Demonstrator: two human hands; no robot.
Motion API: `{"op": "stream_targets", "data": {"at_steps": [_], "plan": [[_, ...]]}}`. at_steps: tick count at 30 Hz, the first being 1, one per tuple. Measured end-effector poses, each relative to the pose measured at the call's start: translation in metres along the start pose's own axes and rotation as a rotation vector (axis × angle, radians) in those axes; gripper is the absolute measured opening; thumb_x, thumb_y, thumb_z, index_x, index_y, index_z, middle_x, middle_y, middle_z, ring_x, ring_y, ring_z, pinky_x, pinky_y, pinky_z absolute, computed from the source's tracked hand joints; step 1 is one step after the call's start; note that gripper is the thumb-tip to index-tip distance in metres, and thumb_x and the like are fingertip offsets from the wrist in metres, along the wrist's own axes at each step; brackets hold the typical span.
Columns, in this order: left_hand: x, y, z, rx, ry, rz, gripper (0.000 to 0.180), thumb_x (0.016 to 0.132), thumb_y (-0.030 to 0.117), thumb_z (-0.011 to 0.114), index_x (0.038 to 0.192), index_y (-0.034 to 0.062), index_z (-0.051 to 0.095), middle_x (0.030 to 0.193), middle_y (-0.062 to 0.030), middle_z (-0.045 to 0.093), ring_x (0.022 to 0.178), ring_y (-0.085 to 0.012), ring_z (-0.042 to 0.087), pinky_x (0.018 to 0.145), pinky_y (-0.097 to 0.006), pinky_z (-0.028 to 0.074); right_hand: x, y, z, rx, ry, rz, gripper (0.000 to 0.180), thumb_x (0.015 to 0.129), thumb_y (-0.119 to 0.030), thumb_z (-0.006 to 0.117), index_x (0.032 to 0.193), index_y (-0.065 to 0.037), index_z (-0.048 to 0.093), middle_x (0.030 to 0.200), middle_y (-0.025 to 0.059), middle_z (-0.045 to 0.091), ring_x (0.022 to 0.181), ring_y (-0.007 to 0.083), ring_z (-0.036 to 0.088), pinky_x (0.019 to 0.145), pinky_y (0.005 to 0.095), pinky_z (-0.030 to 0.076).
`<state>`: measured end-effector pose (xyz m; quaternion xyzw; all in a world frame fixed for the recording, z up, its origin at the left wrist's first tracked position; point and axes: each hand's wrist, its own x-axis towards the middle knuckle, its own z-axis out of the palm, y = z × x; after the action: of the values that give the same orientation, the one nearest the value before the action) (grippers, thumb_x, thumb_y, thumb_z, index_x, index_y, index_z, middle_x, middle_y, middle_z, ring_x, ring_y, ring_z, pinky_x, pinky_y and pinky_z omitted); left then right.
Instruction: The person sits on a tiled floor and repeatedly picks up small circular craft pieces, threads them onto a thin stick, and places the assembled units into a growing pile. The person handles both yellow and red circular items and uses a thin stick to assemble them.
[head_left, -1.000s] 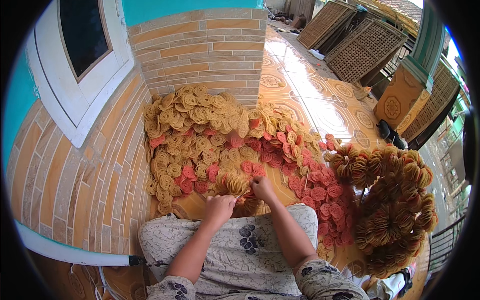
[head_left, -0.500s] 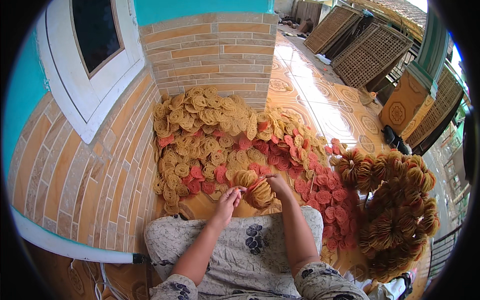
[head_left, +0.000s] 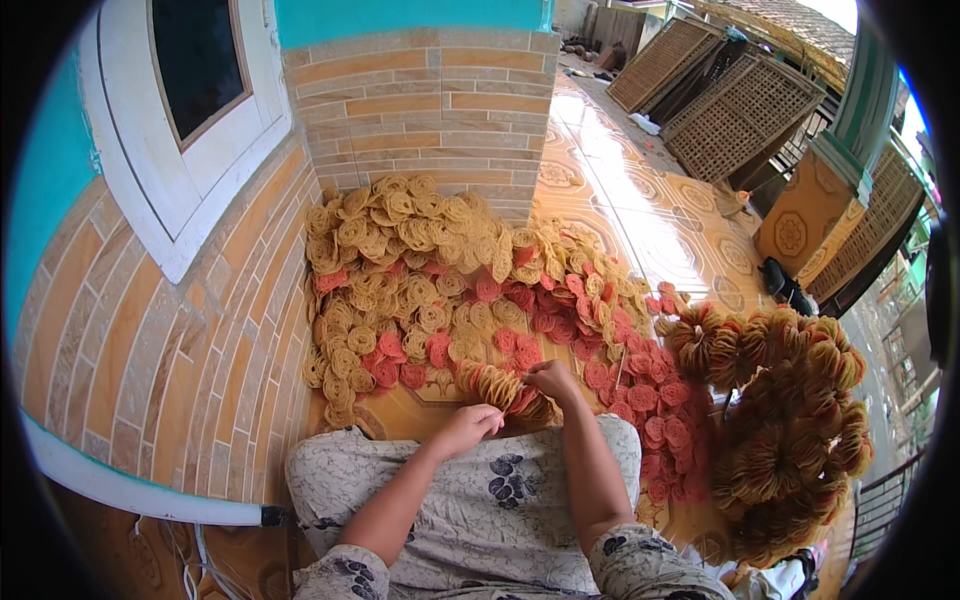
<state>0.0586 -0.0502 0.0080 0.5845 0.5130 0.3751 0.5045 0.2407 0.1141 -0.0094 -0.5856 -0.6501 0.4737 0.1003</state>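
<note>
In front of my lap is a bundle of round, lacy, coiled crackers, mostly yellow with some red, packed face to face. My right hand is closed at the bundle's upper right, its fingers pinched at the edge. A small white bit, perhaps string, shows beside those fingertips. My left hand is closed at the near left of the bundle, knuckles up, and its fingers hide whatever it pinches. Loose yellow crackers are heaped beyond my hands, and red crackers spread to the right.
Finished-looking strung bundles of crackers are piled at my right. A brick-patterned wall closes off the back, with another on the left below a white-framed window. Woven racks lean beyond the tiled floor.
My left hand has turned over and dropped slightly, knuckles now up. My right hand has moved slightly down. The bundle has shifted and spread out, with more of its left part showing.
</note>
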Motion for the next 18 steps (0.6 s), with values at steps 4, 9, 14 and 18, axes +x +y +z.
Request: {"op": "stream_targets", "data": {"at_steps": [4, 9, 14, 18], "plan": [[0.005, 0.007, -0.007, 0.001, -0.018, 0.030, 0.029, 0.097, 0.019, 0.046, 0.080, 0.0004, 0.059, 0.085, -0.0055, 0.062, 0.081, -0.0149, 0.058, 0.078, -0.028, 0.045, -0.007, -0.007, 0.002, -0.100, 0.002, 0.001, 0.029, 0.079, -0.030, 0.072, 0.088, -0.003, 0.072, 0.072, 0.0092, 0.068, 0.064, 0.0148, 0.060, 0.062, 0.0317, 0.047], [0.002, 0.031, -0.016, 0.119, 0.215, 0.251, 0.023, 0.096, 0.015, 0.048, 0.090, 0.0021, 0.065, 0.084, -0.0060, 0.064, 0.079, -0.0190, 0.059, 0.076, -0.030, 0.046, -0.041, -0.040, -0.013, -0.147, 0.160, -0.466, 0.028, 0.080, -0.028, 0.071, 0.088, -0.001, 0.070, 0.073, 0.0161, 0.066, 0.066, 0.0229, 0.063, 0.064, 0.0346, 0.049], [0.006, 0.053, -0.016, 0.471, 0.370, 0.388, 0.024, 0.097, 0.018, 0.049, 0.084, 0.0006, 0.061, 0.080, -0.0099, 0.064, 0.077, -0.0239, 0.061, 0.069, -0.034, 0.047, -0.076, -0.063, -0.001, -0.084, 0.122, -0.733, 0.015, 0.079, -0.015, 0.066, 0.085, -0.001, 0.069, 0.081, 0.0157, 0.067, 0.075, 0.0298, 0.065, 0.068, 0.0378, 0.050], [0.007, 0.058, -0.025, 0.373, 0.341, 0.082, 0.025, 0.097, 0.022, 0.050, 0.090, -0.0001, 0.060, 0.077, -0.0125, 0.063, 0.068, -0.0245, 0.060, 0.064, -0.036, 0.047, -0.085, -0.069, 0.009, -0.046, 0.118, -0.811, 0.010, 0.076, -0.010, 0.064, 0.081, -0.002, 0.067, 0.079, 0.0138, 0.067, 0.076, 0.0309, 0.064, 0.070, 0.0385, 0.049]]}}
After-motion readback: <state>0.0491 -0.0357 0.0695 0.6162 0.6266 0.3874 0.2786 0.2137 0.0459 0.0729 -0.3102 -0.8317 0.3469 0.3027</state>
